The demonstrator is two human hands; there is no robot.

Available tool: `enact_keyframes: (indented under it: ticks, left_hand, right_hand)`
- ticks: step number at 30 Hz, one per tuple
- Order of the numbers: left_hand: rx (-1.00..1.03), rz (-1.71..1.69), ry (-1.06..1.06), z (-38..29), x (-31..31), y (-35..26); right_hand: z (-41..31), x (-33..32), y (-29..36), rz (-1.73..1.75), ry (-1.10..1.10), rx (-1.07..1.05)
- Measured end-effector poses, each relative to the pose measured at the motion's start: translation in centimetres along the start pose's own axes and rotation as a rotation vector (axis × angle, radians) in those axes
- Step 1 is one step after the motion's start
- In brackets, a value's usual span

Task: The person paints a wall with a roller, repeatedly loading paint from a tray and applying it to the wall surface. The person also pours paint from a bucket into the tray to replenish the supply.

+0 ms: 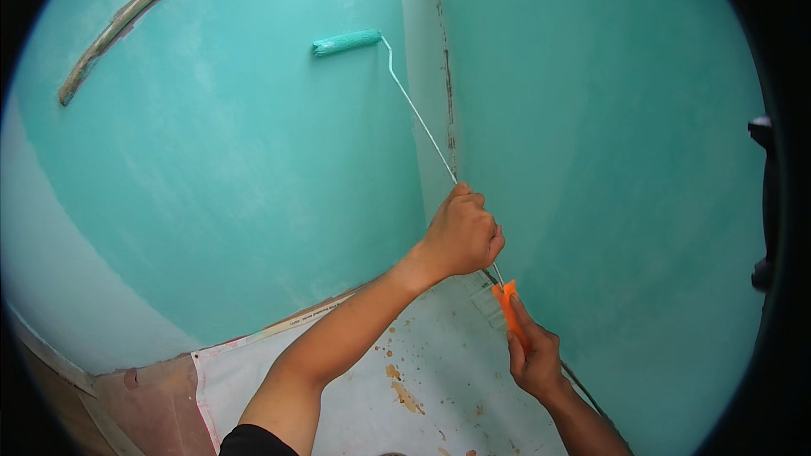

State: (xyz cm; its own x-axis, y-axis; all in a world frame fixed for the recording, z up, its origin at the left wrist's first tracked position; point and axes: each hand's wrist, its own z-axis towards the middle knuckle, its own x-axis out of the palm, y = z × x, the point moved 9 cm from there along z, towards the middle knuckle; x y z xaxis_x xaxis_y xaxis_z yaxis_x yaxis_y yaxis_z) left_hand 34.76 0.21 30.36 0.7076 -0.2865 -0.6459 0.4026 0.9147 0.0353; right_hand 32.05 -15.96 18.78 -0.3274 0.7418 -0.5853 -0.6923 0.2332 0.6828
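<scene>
My left hand [466,231] grips the thin metal rod [418,115] of a paint roller partway along its length. Lower down, my right hand [535,351] holds the roller's orange plastic handle [509,310]. At the rod's far end, the roller sleeve [346,42], coated in turquoise paint, lies against the turquoise wall [266,158], slightly tilted. A pale unpainted strip [423,63] runs between that painted area and the room corner.
A wooden strip [136,9] crosses the upper left wall. Another turquoise wall [608,139] stands at right. A white sheet [374,405] with brown stains covers part of the reddish-brown floor [149,402]. Paler wall [57,266] shows at far left.
</scene>
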Motion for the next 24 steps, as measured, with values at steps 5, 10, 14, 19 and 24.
enact_keyframes:
  ticks: [5, 10, 14, 19, 24]
  left_hand:
    - [0.033, 0.02, -0.064, 4.0, -3.4, 0.7]
    - [0.064, 0.095, -0.057, 7.6, -5.7, 1.4]
    - [0.073, 0.079, -0.085, 10.4, -7.6, 1.9]
    - [0.1, 0.13, -0.061, 13.1, -9.7, 2.4]
    - [0.113, 0.1, -0.063, 15.4, -11.3, 3.0]
  right_hand:
    - [2.8, -2.8, 3.8, 0.03, -0.048, -0.01]
    - [5.1, -5.2, 6.7, 0.021, -0.084, 0.0]
    - [6.8, -7.0, 8.6, -0.004, -0.134, -0.028]
    - [8.8, -8.5, 10.7, -0.013, -0.178, -0.062]
    - [10.5, -9.4, 11.6, 0.016, -0.239, -0.105]
